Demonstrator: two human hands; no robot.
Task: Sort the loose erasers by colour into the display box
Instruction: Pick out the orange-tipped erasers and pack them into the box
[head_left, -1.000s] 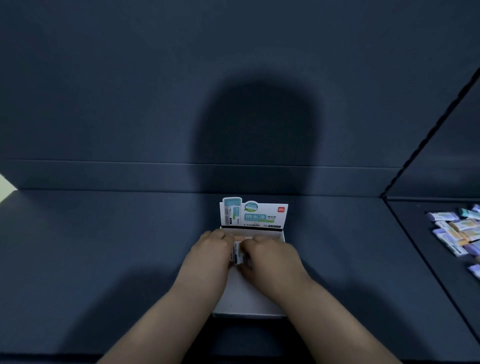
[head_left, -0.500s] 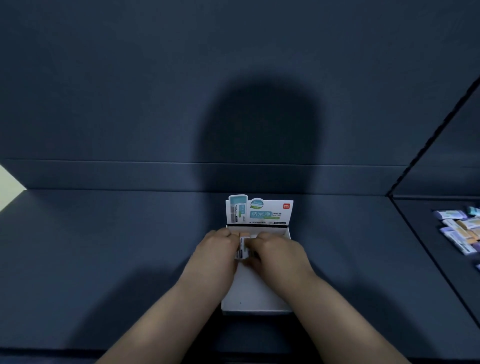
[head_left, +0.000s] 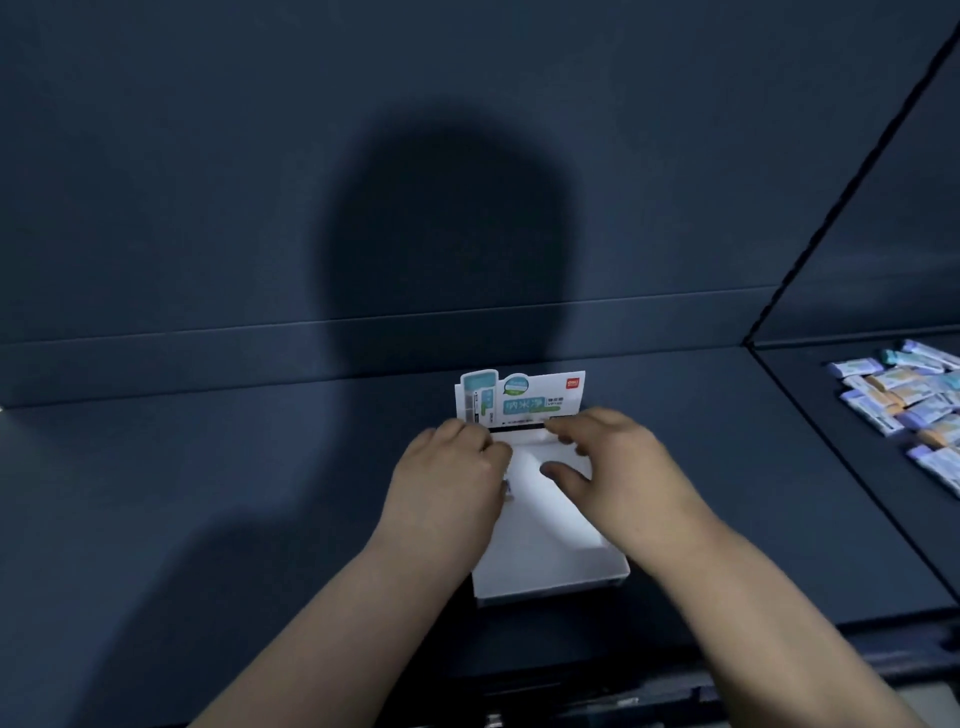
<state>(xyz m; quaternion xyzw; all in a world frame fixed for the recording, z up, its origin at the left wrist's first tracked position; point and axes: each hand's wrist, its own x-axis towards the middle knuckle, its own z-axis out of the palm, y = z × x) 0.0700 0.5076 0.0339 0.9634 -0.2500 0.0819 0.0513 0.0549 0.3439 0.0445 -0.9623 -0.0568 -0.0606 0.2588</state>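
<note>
The white display box (head_left: 551, 569) lies on the dark table, its printed header card (head_left: 521, 396) standing at the back. My left hand (head_left: 445, 480) is curled at the box's left wall. A small printed eraser (head_left: 507, 489) peeks out from under its thumb, mostly hidden. My right hand (head_left: 621, 470) hovers over the back right of the box with fingers spread and nothing in them. The box floor in front of both hands is bare white. Loose erasers (head_left: 906, 397) in purple, orange and teal wrappers lie in a pile at the far right.
The dark blue table (head_left: 208, 493) ends in a raised back panel. A dark seam (head_left: 852, 467) runs diagonally between the box and the eraser pile. The table's front edge lies just below the box.
The hands had pinched one eraser between them at the back of the box. Now my right hand has let go and spread apart to the right; the eraser stays under my left hand.
</note>
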